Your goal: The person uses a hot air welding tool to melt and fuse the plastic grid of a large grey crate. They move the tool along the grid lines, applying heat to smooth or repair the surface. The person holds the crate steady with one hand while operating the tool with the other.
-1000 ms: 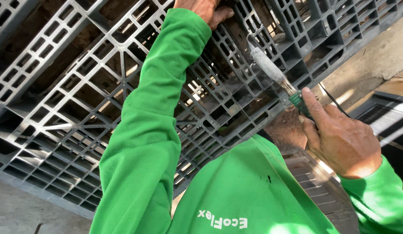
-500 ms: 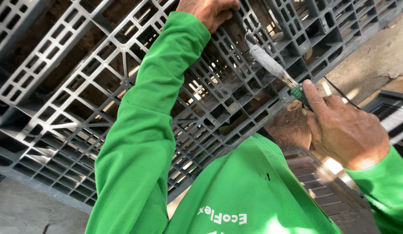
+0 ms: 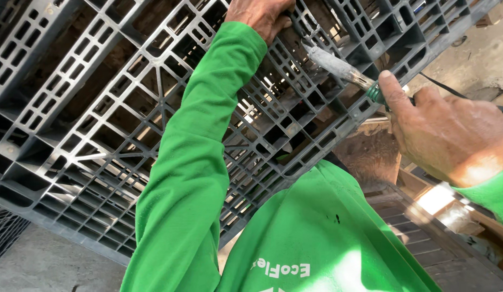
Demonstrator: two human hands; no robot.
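I am looking down from the head camera, and much is cut off or hidden. My left hand point(image 3: 260, 16) is reaching up to the top edge of the frame, where its knuckles are partly cropped; its fingers are curling over a rib of the dark grey plastic pallet point(image 3: 100, 124), clenched on that rib, though the fingertips are disappearing behind the plastic. My right hand point(image 3: 446, 135) is filling the right side, wrapped firmly around the green handle of a hand tool point(image 3: 338, 66); almost all of the handle is lying buried under the palm and fingers, so I cannot make out its shape or length. A thin black cord point(image 3: 451, 89) is trailing away just above the knuckles, and its far end is running out of view. The tool's pale, grimy metal shaft is sticking out of the grip past the index finger, its long axis slanting up and to the left, away from the grip. Its tip is pointing into the pallet's lattice just below my left hand, but whether it is touching the plastic is hard to tell. Green sleeves point(image 3: 197, 178) are covering both arms, and the green shirt is blocking the lower middle of the view.
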